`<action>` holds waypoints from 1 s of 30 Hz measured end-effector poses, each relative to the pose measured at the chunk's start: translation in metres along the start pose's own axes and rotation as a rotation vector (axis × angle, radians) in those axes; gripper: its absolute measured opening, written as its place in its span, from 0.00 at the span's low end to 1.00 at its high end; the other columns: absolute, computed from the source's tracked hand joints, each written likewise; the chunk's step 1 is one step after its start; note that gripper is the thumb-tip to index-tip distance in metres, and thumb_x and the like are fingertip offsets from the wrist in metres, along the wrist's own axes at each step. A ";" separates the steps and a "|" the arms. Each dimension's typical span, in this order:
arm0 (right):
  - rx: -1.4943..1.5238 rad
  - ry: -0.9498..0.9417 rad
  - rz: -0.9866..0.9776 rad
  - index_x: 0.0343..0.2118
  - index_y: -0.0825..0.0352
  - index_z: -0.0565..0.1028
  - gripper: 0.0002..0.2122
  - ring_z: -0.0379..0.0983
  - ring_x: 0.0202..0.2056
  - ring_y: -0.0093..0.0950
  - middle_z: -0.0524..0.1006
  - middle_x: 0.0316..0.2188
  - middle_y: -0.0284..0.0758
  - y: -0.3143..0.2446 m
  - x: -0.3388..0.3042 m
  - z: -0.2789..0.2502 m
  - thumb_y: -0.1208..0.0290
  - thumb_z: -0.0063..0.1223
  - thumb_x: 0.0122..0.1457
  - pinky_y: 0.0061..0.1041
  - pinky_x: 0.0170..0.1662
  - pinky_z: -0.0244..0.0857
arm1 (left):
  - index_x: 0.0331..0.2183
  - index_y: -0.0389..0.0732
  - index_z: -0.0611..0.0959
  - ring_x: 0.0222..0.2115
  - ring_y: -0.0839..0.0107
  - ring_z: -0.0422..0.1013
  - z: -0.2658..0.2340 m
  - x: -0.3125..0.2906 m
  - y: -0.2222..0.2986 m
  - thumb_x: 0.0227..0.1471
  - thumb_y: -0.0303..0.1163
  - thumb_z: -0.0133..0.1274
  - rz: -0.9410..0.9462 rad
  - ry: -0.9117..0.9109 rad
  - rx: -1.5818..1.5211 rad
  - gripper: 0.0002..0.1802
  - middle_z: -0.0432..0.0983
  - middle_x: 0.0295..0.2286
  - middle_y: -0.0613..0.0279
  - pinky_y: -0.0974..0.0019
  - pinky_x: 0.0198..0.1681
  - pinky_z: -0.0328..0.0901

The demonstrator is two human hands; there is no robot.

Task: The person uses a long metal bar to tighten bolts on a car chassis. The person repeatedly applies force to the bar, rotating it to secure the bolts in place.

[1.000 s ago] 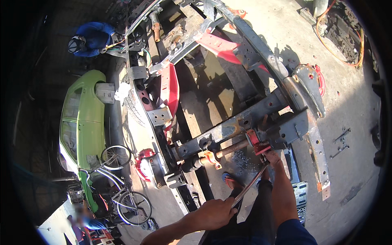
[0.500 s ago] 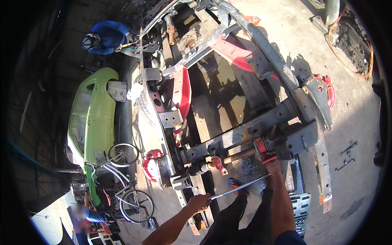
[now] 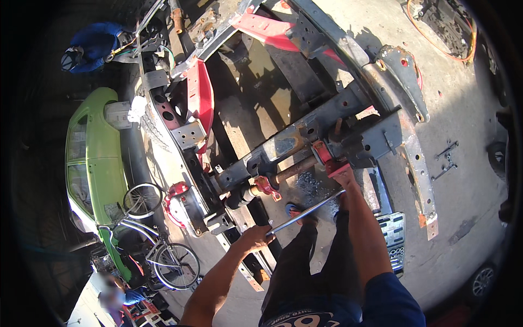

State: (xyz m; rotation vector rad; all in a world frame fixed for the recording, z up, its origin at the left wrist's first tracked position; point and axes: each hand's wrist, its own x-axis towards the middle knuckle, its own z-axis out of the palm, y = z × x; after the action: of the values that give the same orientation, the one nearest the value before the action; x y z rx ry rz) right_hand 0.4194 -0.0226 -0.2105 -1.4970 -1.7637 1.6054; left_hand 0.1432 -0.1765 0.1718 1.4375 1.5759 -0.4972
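Observation:
My left hand (image 3: 255, 238) is closed round the near-left end of a long silvery metal bar (image 3: 308, 211). The bar slopes up to the right, and its other end passes close to my right wrist, where I cannot see what it joins. My right hand (image 3: 343, 176) is closed at the lower edge of a red bracket (image 3: 326, 155), its fingers partly hidden. This bracket sits on the dark crossbeam (image 3: 283, 144) of a vehicle frame. A second red bracket (image 3: 267, 187) stands to its left, with a rusty shaft (image 3: 297, 170) running between them.
A tool case (image 3: 393, 231) with sockets lies beside my right forearm. Loose tools (image 3: 447, 159) are on the concrete to the right. At left are a bicycle (image 3: 177, 265) and a green car body (image 3: 98, 158). A person in blue (image 3: 93, 46) works at the far left.
The view has shifted, so the frame and car body now appear farther left and higher. My hands keep their places on the bar and red bracket; more of my shirt shows.

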 end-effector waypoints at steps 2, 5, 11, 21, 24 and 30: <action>-0.083 0.049 -0.044 0.38 0.64 0.76 0.11 0.75 0.34 0.25 0.78 0.34 0.32 -0.003 -0.001 -0.001 0.63 0.60 0.58 0.24 0.38 0.71 | 0.35 0.44 0.78 0.31 0.45 0.77 0.006 0.011 -0.008 0.58 0.45 0.53 -0.119 0.009 0.059 0.14 0.79 0.26 0.48 0.46 0.35 0.70; 0.079 -0.055 0.168 0.37 0.63 0.76 0.13 0.75 0.31 0.24 0.78 0.33 0.33 -0.031 -0.014 -0.022 0.58 0.61 0.57 0.24 0.35 0.71 | 0.36 0.45 0.79 0.32 0.45 0.76 0.010 0.023 -0.020 0.57 0.45 0.52 -0.151 -0.025 0.072 0.14 0.79 0.27 0.47 0.46 0.36 0.70; 0.620 -0.160 0.649 0.40 0.65 0.76 0.17 0.75 0.26 0.23 0.76 0.24 0.30 -0.108 -0.065 -0.068 0.57 0.62 0.57 0.25 0.23 0.67 | 0.36 0.45 0.82 0.36 0.48 0.77 0.002 0.030 -0.027 0.53 0.41 0.54 -0.042 -0.094 0.084 0.13 0.81 0.30 0.49 0.49 0.39 0.72; -0.395 0.196 0.474 0.46 0.56 0.77 0.22 0.74 0.47 0.51 0.80 0.41 0.48 -0.129 -0.045 -0.047 0.45 0.51 0.57 0.46 0.47 0.69 | 0.38 0.45 0.80 0.34 0.49 0.78 0.001 0.033 -0.040 0.48 0.37 0.52 0.002 -0.039 0.022 0.14 0.80 0.30 0.50 0.52 0.38 0.72; -0.373 0.122 0.580 0.44 0.58 0.77 0.20 0.74 0.46 0.52 0.79 0.40 0.50 -0.139 -0.045 -0.048 0.48 0.50 0.58 0.49 0.46 0.68 | 0.39 0.45 0.79 0.35 0.49 0.78 0.019 0.042 -0.057 0.47 0.37 0.51 0.015 -0.039 -0.050 0.14 0.80 0.31 0.49 0.51 0.39 0.73; -0.481 0.347 0.481 0.40 0.62 0.79 0.18 0.75 0.43 0.53 0.80 0.35 0.49 -0.150 -0.050 -0.038 0.51 0.51 0.58 0.49 0.44 0.68 | 0.40 0.45 0.78 0.34 0.51 0.79 0.098 0.068 -0.094 0.48 0.37 0.51 -0.054 0.060 -0.355 0.16 0.80 0.30 0.52 0.52 0.39 0.73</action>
State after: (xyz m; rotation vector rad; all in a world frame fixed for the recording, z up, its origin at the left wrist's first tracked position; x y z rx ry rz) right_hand 0.3992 -0.0164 -0.0495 -2.4036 -1.7448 1.0250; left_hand 0.0966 -0.2386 0.0412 1.1510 1.6576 -0.1913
